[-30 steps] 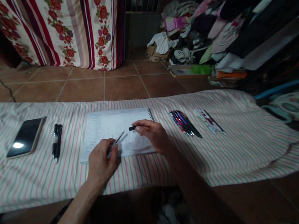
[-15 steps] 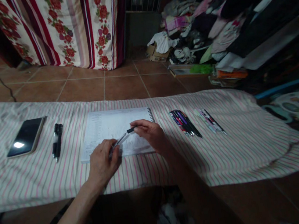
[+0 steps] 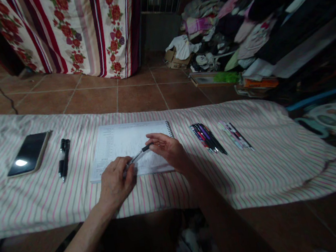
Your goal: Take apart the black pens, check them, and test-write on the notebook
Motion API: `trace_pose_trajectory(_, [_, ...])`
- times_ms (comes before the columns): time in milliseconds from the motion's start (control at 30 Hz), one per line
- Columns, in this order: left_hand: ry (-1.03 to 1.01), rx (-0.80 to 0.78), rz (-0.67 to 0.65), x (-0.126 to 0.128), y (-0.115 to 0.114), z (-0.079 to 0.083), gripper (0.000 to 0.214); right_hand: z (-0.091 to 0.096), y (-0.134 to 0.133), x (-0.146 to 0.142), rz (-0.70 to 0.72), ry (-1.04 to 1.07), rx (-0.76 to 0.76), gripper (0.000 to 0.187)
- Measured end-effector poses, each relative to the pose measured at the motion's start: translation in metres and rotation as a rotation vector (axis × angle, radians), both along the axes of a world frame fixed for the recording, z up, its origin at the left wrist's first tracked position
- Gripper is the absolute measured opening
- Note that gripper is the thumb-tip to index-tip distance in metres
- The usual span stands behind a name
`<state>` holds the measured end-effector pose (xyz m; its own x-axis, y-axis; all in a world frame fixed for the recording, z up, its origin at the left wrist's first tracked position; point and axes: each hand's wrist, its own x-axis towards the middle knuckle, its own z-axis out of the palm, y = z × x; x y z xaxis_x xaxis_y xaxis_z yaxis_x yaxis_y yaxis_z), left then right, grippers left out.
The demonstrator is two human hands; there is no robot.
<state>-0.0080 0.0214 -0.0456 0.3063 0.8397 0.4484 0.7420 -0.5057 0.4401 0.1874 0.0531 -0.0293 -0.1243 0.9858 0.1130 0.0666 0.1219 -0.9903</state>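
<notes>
My left hand (image 3: 115, 183) is closed round the lower end of a pen (image 3: 137, 156) above a spiral notebook (image 3: 120, 143) with a written page. My right hand (image 3: 168, 149) is at the pen's black cap end, its fingers loosely curved and touching the cap. Both hands rest over the notebook's near edge, on a pink-striped cloth (image 3: 254, 164).
A dark phone (image 3: 29, 154) and two black pens (image 3: 64, 158) lie left of the notebook. A bunch of coloured pens (image 3: 207, 138) and a smaller bunch (image 3: 235, 135) lie to its right. Beyond the cloth are tiled floor, a floral curtain (image 3: 79, 30) and piled clothes (image 3: 235, 29).
My right hand brought the black cap from apart onto the pen's tip end; the cap now sits on the pen. My left hand stayed in place.
</notes>
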Motion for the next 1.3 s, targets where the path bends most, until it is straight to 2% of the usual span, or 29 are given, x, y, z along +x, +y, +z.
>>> trace_pose_trajectory(500, [0.008, 0.009, -0.038, -0.0018, 0.0006, -0.0026, 0.017, -0.0002, -0.0003, -0.0009, 0.004, -0.11, 0.014, 0.032])
trace_pose_trajectory(1300, [-0.03, -0.027, -0.045, -0.0034, 0.0003, -0.0044, 0.028, -0.0022, -0.0035, -0.0076, 0.045, -0.108, 0.023, 0.024])
